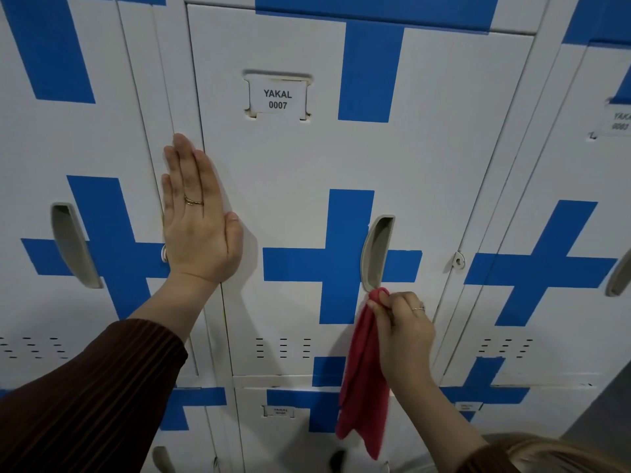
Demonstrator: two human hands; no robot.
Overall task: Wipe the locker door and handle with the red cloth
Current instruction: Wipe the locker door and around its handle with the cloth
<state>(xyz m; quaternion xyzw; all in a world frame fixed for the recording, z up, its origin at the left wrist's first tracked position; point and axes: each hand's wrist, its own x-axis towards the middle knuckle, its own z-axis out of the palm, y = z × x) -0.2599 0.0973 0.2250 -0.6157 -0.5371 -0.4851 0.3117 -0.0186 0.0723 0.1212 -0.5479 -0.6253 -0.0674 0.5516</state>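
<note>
The white locker door (300,158) with blue cross stripes fills the middle of the view and carries a label reading YAKAL 0007. Its recessed grey handle (375,254) sits at the right of the blue cross. My right hand (403,331) pinches the top of the red cloth (363,380) just under the handle's lower end, and the rest of the cloth hangs down over the door. My left hand (196,213) lies flat, fingers together and pointing up, against the door's left edge.
Matching lockers stand on both sides, each with a grey handle (73,245). A lock hasp (458,260) sits right of the door. Vent slots (283,348) run along the door's bottom. Lower lockers continue below, and grey floor shows at the bottom right.
</note>
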